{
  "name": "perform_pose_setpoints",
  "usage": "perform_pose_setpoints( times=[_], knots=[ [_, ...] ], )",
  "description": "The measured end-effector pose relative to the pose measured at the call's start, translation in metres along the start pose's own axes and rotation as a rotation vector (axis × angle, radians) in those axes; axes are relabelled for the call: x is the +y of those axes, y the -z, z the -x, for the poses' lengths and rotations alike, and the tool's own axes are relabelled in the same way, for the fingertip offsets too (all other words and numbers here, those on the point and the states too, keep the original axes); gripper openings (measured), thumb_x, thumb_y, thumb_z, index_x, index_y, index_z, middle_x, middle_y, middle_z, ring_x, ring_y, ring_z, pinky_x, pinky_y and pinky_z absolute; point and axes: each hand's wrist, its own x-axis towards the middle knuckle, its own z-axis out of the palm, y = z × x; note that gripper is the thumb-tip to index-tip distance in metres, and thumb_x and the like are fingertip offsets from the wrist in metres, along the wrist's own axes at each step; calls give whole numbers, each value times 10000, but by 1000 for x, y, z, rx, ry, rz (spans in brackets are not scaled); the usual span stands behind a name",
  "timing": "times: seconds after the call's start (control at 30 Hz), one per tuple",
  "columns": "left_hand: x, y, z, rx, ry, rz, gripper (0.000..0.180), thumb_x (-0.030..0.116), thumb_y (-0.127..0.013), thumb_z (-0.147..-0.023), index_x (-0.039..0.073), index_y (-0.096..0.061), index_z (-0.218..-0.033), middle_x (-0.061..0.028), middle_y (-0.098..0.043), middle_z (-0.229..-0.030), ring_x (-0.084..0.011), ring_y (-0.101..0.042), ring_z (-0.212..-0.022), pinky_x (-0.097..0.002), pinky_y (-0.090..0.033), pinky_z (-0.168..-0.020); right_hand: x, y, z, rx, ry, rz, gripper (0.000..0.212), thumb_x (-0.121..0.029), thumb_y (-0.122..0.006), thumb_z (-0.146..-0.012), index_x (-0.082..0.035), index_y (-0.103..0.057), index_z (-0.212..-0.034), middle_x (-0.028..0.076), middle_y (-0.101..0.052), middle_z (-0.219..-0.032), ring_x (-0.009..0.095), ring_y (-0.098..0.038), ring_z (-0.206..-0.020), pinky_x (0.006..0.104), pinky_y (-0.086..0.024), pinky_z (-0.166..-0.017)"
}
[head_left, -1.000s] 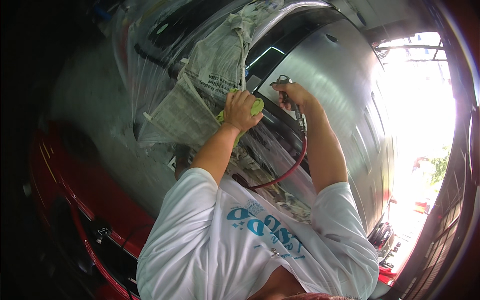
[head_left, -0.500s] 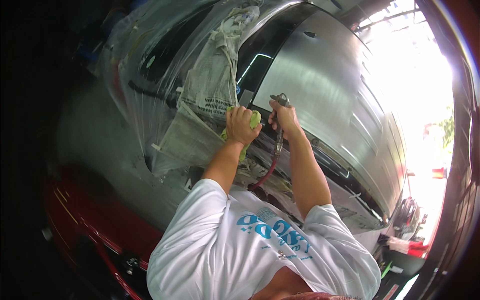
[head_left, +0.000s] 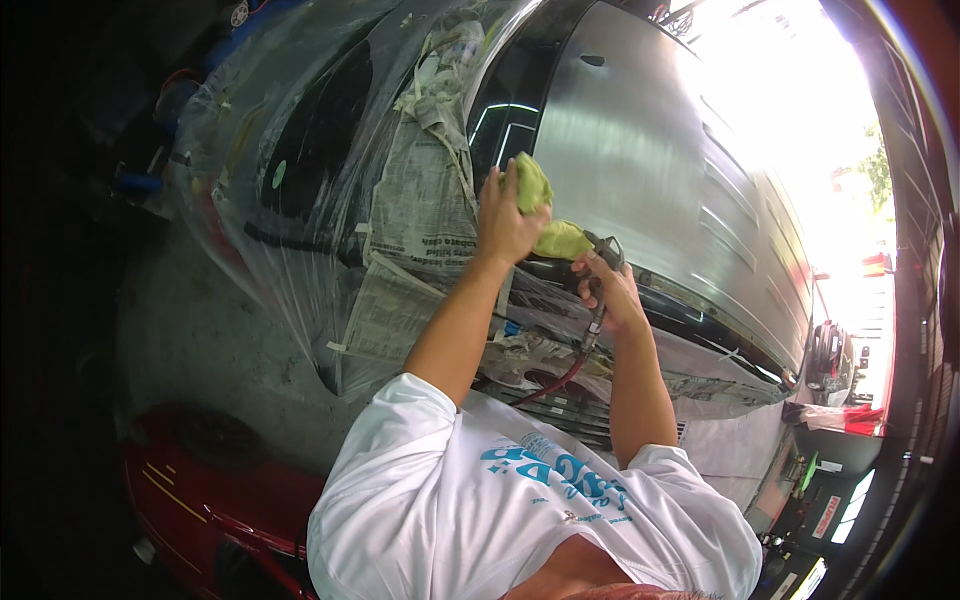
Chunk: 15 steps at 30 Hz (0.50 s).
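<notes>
My left hand (head_left: 510, 225) holds a crumpled yellow-green cloth (head_left: 563, 240) over the glossy black strip (head_left: 510, 100) of a car roof. Part of the cloth bunches up past the fingertips, and a loose end trails right toward the other hand. My right hand (head_left: 612, 290) is wrapped round an air blow gun (head_left: 606, 250), its nozzle end near the cloth's loose end. From the gun's lower end a dark red hose (head_left: 560, 383) runs down to the left. Beside the strip lies the brushed-looking silver roof panel (head_left: 625, 150).
Newspaper (head_left: 410, 215) masks the area left of the strip, and clear plastic sheeting (head_left: 300, 215) drapes the car beyond it. A red car (head_left: 190, 510) stands at the lower left. Toward the right are a dark bin-like container (head_left: 835, 460) and a bright opening (head_left: 790, 110).
My left hand has moved up and right with the cloth, which has opened out. My right hand has shifted lower and right with the blow gun. The whole view has tilted slightly.
</notes>
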Motion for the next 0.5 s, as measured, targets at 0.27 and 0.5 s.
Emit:
perform_pose_setpoints(
  times=[0.27,0.5],
  knots=[
    [11,-40,27,-412,87,-614,990,662,-648,-961,258,-205,-1749,-245,-147,-1790,-573,-116,-1614,-745,-135,-1273,7,-19,-20,-84,-19,129,276,-283,-716,-1027,-12,-672,-1008,87,-665,-877,151,-619,-631,267,-397,-448],
    [-22,-89,-40,-255,-77,-581,817,562,-554,-1046,229,-267,-1734,-266,-179,-1775,-602,-188,-1584,-717,-155,-1282,37,11,-74,-497,18,-458,342,-337,-754,-1000,-10,-669,-945,96,-635,-877,147,-530,-546,251,-318,-408]
  ],
)
